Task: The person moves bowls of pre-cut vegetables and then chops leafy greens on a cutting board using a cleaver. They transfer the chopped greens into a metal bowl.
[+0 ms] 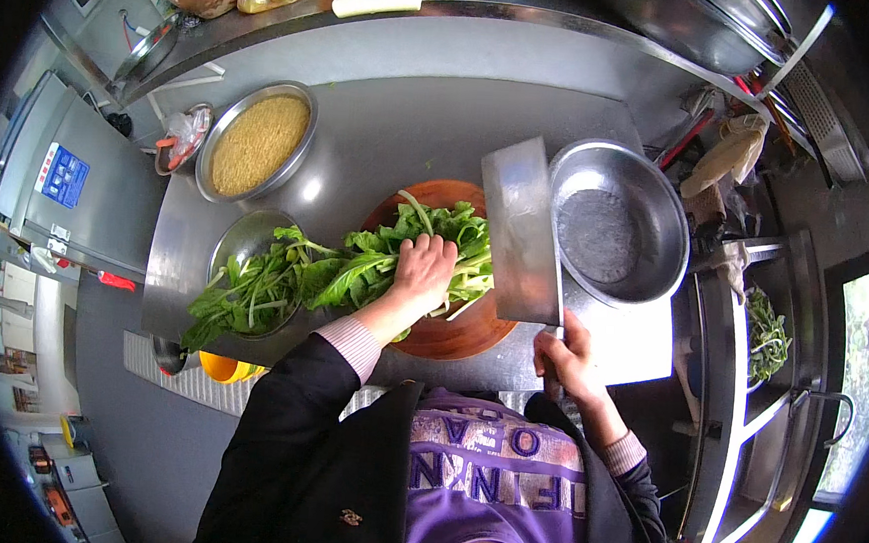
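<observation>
Leafy greens (352, 274) lie in a bunch across a round wooden chopping board (453, 340), with my left hand (425, 271) pressing down on them, fingers curled. My right hand (567, 358) grips the handle of a wide-bladed cleaver (524, 232). Its blade is raised at the right end of the bunch, by the pale stalks. More greens (254, 290) fill a metal bowl (231, 233) at the left and hang over its rim. A large metal basin (616, 283) stands to the right of the cleaver, with nothing but some wet sheen visible inside.
A metal bowl of yellowish grain (259, 145) stands at the back left of the steel table (383, 134), beside a small bowl with a plastic bag (185, 137). A shelf (510, 15) runs along the back. Greens (765, 336) lie in a sink area at right.
</observation>
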The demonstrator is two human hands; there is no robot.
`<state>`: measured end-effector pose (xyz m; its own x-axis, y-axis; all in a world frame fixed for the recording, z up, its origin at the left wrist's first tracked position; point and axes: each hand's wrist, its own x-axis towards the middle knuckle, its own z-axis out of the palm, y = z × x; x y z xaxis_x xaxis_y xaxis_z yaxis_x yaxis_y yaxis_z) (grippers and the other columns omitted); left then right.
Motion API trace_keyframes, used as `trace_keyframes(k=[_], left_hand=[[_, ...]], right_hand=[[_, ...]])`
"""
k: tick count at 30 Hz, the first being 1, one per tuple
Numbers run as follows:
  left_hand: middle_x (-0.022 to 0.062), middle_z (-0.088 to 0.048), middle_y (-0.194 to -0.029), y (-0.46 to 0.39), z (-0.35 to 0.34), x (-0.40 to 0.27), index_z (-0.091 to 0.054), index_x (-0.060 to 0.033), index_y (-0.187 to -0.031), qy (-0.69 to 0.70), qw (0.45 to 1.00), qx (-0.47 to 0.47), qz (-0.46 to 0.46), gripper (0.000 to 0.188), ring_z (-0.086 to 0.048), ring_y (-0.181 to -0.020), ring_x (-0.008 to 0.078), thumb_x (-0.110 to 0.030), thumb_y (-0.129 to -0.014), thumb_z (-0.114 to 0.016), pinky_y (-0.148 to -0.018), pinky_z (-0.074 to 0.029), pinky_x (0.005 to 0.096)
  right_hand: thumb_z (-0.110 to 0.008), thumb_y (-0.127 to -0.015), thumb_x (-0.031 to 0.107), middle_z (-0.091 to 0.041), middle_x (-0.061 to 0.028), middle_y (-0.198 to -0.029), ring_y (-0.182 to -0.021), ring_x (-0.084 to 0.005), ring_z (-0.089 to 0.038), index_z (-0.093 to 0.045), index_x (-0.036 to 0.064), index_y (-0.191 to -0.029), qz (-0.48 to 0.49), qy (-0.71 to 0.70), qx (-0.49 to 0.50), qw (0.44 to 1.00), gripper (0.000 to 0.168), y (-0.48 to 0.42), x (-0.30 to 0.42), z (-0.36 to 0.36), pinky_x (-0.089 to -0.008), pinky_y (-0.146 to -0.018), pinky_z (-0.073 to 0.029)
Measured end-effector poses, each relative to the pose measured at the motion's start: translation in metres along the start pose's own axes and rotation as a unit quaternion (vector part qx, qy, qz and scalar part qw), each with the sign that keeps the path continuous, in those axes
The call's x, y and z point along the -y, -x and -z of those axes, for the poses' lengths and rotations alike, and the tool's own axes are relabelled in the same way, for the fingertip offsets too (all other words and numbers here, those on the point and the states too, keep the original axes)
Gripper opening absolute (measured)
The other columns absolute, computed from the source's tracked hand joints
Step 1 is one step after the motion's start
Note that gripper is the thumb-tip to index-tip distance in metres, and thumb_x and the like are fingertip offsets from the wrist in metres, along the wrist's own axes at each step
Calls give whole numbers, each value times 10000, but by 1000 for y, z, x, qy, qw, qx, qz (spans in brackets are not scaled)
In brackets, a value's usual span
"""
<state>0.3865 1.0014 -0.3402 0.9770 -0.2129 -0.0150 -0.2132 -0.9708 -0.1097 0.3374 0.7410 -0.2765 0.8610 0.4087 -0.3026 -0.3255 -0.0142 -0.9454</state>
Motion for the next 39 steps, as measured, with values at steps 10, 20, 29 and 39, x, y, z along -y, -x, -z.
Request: trace_keyframes(k=[10, 20, 29, 39], left_hand=[[235, -102, -1518, -73, 44, 25, -170, 22, -1444, 146, 970, 193, 25, 1297, -40, -1416, 379, -695, -531, -748, -1129, -75, 556], [205, -526, -1253, -86, 10, 8, -519, 9, -1208, 135, 952, 273, 30, 840, -479, -1193, 349, -524, -598, -744, -998, -385, 473], [189, -649, -856, -67, 2, 17, -509, -8, -1005, 155, 983, 99, -25, 436, -622, -886, 336, -253, -715, -726, -839, -424, 473], [234, -563, -1145, -25, 33, -3, -499, 7, -1229, 145, 976, 112, -115, 567, -502, -1126, 326, -361, -826, -653, -1011, -341, 474]], right_hand=[[-474, -912, 96, -512, -12, -656, -507, -109, -511, -495, 44, -1157, -44, -27, 16, 999, 252, -20, -54, 2, -253, -484, -433], [-478, -891, 51, -522, -22, -687, -519, -108, -517, -463, 32, -1251, -42, -52, 18, 998, 360, -18, -72, 5, -256, -485, -440], [-505, -873, 34, -516, -4, -637, -512, -93, -517, -412, 56, -1345, -14, 42, -43, 998, 481, 4, -37, 28, -249, -471, -439], [-507, -863, 43, -517, 12, -631, -519, -70, -513, -446, 54, -1324, 21, 59, -61, 996, 465, 10, -27, 25, -234, -484, -436]])
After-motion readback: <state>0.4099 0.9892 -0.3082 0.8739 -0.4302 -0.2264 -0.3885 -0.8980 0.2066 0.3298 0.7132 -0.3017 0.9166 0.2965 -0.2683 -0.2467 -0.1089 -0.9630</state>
